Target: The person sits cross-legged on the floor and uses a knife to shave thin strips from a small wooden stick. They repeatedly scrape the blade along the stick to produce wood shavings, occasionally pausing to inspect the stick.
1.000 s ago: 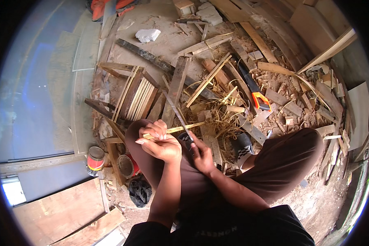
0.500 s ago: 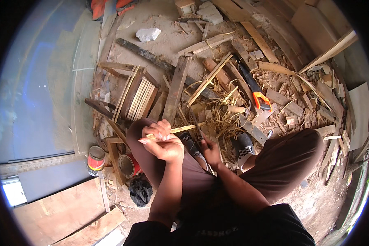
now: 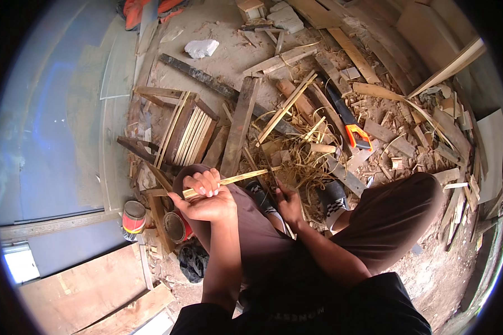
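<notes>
My left hand (image 3: 208, 202) is closed round a thin bamboo strip (image 3: 245, 177), palm partly turned up, above my left knee. From the fist the strip runs right and slightly upward to the knife. My right hand (image 3: 289, 206) grips a narrow dark knife (image 3: 270, 166) between my legs, its blade pointing up and away. The strip's far end meets or crosses the blade; whether the edge bites into it is too small to tell. Beyond the blade lies a heap of curled shavings (image 3: 304, 173). The knife's handle is mostly hidden by my fingers.
A handsaw with an orange handle (image 3: 359, 137) lies ahead right among wood scraps. Ahead left, a wooden frame (image 3: 176, 134) bears several pale strips. Paint cans (image 3: 133, 216) and a black plastic bag (image 3: 193, 262) stand by my left leg. A white stone (image 3: 202, 48) lies farther off.
My left hand has moved a little left, drawing the bamboo strip with it, and its wrist has turned slightly. My right hand and the knife have stayed nearly in place.
</notes>
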A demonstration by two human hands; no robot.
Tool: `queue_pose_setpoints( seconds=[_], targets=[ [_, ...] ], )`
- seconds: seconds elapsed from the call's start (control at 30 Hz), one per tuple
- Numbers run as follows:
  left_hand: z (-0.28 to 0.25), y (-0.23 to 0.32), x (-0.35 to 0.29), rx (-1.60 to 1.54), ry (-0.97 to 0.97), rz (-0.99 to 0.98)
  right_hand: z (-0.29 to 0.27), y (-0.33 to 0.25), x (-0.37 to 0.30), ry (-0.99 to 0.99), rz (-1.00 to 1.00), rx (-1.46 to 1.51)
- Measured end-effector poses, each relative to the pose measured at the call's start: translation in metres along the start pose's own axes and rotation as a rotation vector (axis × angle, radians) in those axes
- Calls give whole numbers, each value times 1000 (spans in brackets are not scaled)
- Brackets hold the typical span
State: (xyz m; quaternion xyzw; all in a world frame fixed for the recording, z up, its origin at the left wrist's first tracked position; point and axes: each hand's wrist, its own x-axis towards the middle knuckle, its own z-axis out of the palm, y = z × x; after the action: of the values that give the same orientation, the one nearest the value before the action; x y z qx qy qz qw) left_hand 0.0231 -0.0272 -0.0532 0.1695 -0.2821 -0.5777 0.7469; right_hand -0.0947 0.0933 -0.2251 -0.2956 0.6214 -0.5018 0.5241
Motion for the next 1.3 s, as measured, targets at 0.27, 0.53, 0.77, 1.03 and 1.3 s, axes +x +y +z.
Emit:
queue_pose_setpoints(
  seconds=[0.27, 0.53, 0.77, 1.03, 1.3],
  targets=[
    [1, -5, 0, -9, 12, -28, 1, 46, 7, 21, 36, 155],
    [-4, 6, -2, 8, 41, -5, 17, -32, -20, -30, -123, -287],
    [3, -2, -1, -11, -8, -21, 10, 43, 7, 149, -152, -88],
    [7, -5, -1, -4, 43, -25, 2, 41, 10, 97, 172, 10],
    [8, -9, 0, 24, 27, 1, 11, 35, -12, 118, -135, -166]
  ],
)
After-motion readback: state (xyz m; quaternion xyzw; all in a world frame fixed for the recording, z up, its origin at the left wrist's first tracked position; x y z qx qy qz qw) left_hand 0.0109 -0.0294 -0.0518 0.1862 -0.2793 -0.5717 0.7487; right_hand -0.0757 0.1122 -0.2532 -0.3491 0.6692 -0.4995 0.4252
